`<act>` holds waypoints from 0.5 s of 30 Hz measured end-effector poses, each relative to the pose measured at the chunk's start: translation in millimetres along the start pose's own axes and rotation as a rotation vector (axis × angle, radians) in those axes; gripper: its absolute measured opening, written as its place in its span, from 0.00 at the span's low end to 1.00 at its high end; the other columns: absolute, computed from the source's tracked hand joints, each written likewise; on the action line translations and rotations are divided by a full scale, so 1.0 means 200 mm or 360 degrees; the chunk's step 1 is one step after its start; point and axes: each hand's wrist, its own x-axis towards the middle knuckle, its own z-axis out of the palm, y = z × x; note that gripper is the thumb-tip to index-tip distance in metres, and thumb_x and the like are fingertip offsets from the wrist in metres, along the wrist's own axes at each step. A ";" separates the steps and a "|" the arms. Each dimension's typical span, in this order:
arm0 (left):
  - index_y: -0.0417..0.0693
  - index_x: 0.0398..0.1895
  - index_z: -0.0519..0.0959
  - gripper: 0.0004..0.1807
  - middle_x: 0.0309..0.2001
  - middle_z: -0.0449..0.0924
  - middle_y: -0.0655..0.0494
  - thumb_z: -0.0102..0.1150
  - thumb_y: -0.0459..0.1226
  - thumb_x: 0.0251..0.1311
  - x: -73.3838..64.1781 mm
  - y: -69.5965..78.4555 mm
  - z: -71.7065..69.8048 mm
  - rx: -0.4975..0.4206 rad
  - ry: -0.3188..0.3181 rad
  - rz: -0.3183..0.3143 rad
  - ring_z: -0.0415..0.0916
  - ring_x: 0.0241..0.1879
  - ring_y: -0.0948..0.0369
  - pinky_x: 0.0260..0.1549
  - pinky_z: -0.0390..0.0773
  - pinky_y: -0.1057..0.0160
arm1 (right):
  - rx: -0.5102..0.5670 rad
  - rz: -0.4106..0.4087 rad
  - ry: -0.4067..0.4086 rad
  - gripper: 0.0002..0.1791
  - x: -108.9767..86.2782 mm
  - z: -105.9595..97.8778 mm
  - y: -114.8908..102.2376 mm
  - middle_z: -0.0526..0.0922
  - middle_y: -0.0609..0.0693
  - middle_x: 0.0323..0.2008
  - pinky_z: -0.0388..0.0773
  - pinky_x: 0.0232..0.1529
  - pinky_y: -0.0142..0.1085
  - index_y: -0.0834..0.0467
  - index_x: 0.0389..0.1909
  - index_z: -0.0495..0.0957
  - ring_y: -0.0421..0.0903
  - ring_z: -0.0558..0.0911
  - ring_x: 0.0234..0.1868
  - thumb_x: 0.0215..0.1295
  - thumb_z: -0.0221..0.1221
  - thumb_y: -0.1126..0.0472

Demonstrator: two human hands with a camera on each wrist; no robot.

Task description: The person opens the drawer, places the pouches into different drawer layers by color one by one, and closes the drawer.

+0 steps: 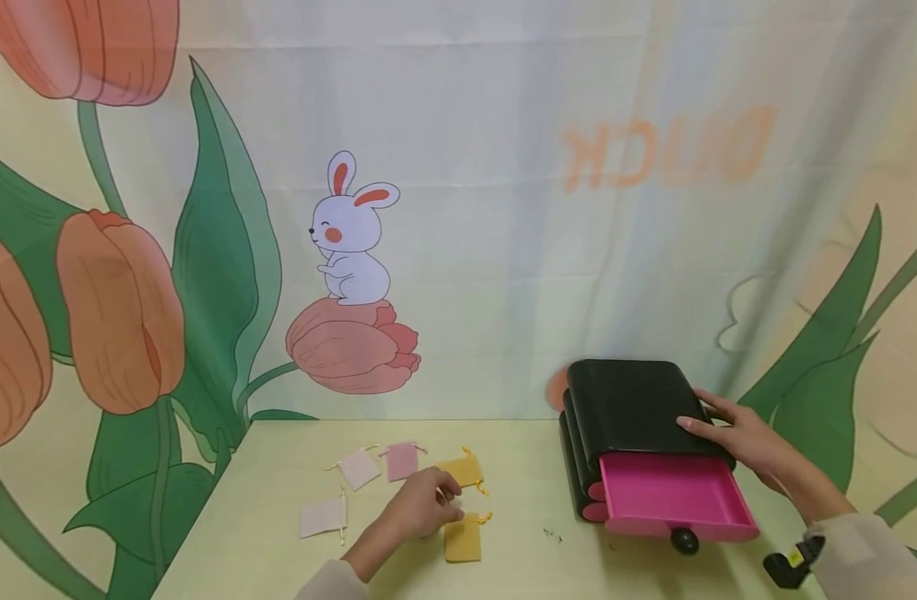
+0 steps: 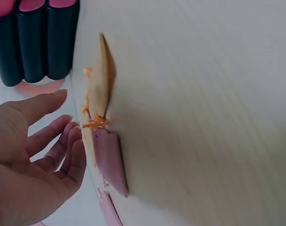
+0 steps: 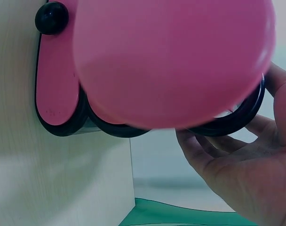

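Note:
My left hand (image 1: 423, 505) hovers over the table with fingers loosely bent and nothing between them. Just right of its fingertips lies a yellow drawstring pouch (image 1: 463, 543); a second yellow pouch (image 1: 458, 473) lies behind it. In the left wrist view, the nearer yellow pouch (image 2: 100, 89) is apart from the fingers (image 2: 77, 155). My right hand (image 1: 754, 446) holds the right side of a black drawer cabinet (image 1: 631, 404), thumb over its top. The cabinet's top pink drawer (image 1: 668, 492) is pulled out, and the visible part of its inside is bare.
A pink pouch (image 1: 402, 462) and two pale pink pouches, one at the back (image 1: 358, 469) and one nearer (image 1: 323, 517), lie left of the yellow ones. The drawer's black knob (image 1: 684, 541) juts toward the front. Behind the table (image 1: 241, 533) hangs a printed curtain (image 1: 488, 250).

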 end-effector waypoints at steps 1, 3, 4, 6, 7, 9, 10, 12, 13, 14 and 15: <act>0.38 0.42 0.85 0.13 0.38 0.81 0.51 0.79 0.33 0.57 0.01 0.00 0.00 0.0028 -0.0007 0.0009 0.76 0.37 0.61 0.38 0.78 0.62 | 0.0001 -0.0001 0.0002 0.52 0.00 0.00 0.00 0.45 0.82 0.77 0.81 0.58 0.53 0.61 0.86 0.38 0.77 0.65 0.73 0.80 0.58 0.43; 0.38 0.40 0.85 0.12 0.36 0.80 0.51 0.79 0.32 0.56 0.01 -0.01 0.01 0.0070 -0.0021 0.0021 0.73 0.35 0.62 0.37 0.78 0.63 | 0.0002 0.0004 0.0007 0.52 0.00 -0.01 0.00 0.45 0.82 0.77 0.81 0.58 0.53 0.60 0.86 0.38 0.77 0.64 0.73 0.79 0.59 0.43; 0.38 0.39 0.85 0.12 0.35 0.79 0.52 0.79 0.31 0.56 0.02 -0.01 0.01 0.0087 -0.0026 0.0022 0.73 0.34 0.63 0.37 0.78 0.63 | 0.0002 0.0007 0.0007 0.52 0.00 -0.01 0.00 0.45 0.82 0.77 0.81 0.58 0.54 0.60 0.86 0.38 0.78 0.63 0.73 0.79 0.59 0.43; 0.38 0.38 0.85 0.12 0.34 0.79 0.53 0.80 0.30 0.55 0.03 -0.02 0.02 0.0103 -0.0037 0.0007 0.72 0.33 0.63 0.37 0.77 0.64 | 0.0008 0.0012 0.0005 0.52 0.00 -0.02 0.01 0.45 0.82 0.77 0.81 0.59 0.54 0.60 0.86 0.38 0.78 0.62 0.74 0.79 0.59 0.43; 0.38 0.37 0.85 0.11 0.33 0.78 0.53 0.80 0.30 0.54 0.03 -0.02 0.02 0.0111 -0.0041 0.0001 0.71 0.33 0.63 0.37 0.77 0.64 | 0.0011 0.0014 0.0002 0.52 0.00 -0.02 0.01 0.45 0.82 0.78 0.81 0.59 0.54 0.60 0.86 0.37 0.78 0.61 0.74 0.79 0.59 0.43; 0.39 0.36 0.85 0.11 0.33 0.78 0.54 0.80 0.29 0.53 0.03 -0.04 0.03 0.0107 -0.0048 -0.0008 0.71 0.33 0.63 0.36 0.77 0.63 | 0.0017 0.0010 0.0001 0.52 0.00 -0.02 0.01 0.45 0.82 0.78 0.81 0.59 0.54 0.60 0.86 0.38 0.78 0.61 0.74 0.79 0.59 0.43; 0.40 0.35 0.85 0.11 0.33 0.77 0.54 0.80 0.29 0.53 0.03 -0.05 0.03 0.0117 -0.0046 -0.0004 0.71 0.33 0.64 0.36 0.77 0.64 | 0.0022 0.0003 0.0000 0.52 0.00 -0.02 0.01 0.45 0.82 0.78 0.81 0.59 0.54 0.60 0.86 0.38 0.78 0.60 0.75 0.79 0.59 0.43; 0.41 0.33 0.85 0.10 0.33 0.76 0.55 0.80 0.29 0.53 0.02 -0.06 0.04 0.0129 -0.0037 0.0007 0.70 0.32 0.64 0.35 0.76 0.64 | 0.0037 -0.0008 -0.0003 0.51 0.01 -0.02 0.02 0.45 0.81 0.78 0.81 0.59 0.53 0.60 0.86 0.38 0.78 0.58 0.75 0.80 0.59 0.44; 0.41 0.33 0.85 0.10 0.33 0.76 0.55 0.80 0.29 0.53 0.02 -0.07 0.05 0.0131 -0.0034 0.0011 0.70 0.32 0.64 0.35 0.75 0.64 | 0.0036 -0.0013 -0.0005 0.51 0.01 -0.02 0.02 0.45 0.81 0.78 0.81 0.59 0.54 0.60 0.86 0.38 0.79 0.57 0.76 0.80 0.59 0.44; 0.42 0.32 0.84 0.10 0.33 0.76 0.54 0.79 0.30 0.54 0.02 -0.08 0.05 0.0126 -0.0028 0.0012 0.70 0.32 0.64 0.34 0.75 0.64 | 0.0040 -0.0017 -0.0003 0.51 0.01 -0.02 0.02 0.45 0.81 0.78 0.81 0.59 0.54 0.60 0.86 0.38 0.79 0.56 0.76 0.80 0.59 0.44; 0.43 0.32 0.84 0.10 0.33 0.75 0.54 0.79 0.30 0.54 0.02 -0.09 0.05 0.0124 -0.0023 0.0012 0.69 0.32 0.64 0.34 0.74 0.64 | 0.0046 -0.0019 -0.0006 0.51 0.01 -0.01 0.02 0.45 0.81 0.78 0.80 0.60 0.55 0.60 0.86 0.38 0.79 0.54 0.76 0.80 0.58 0.44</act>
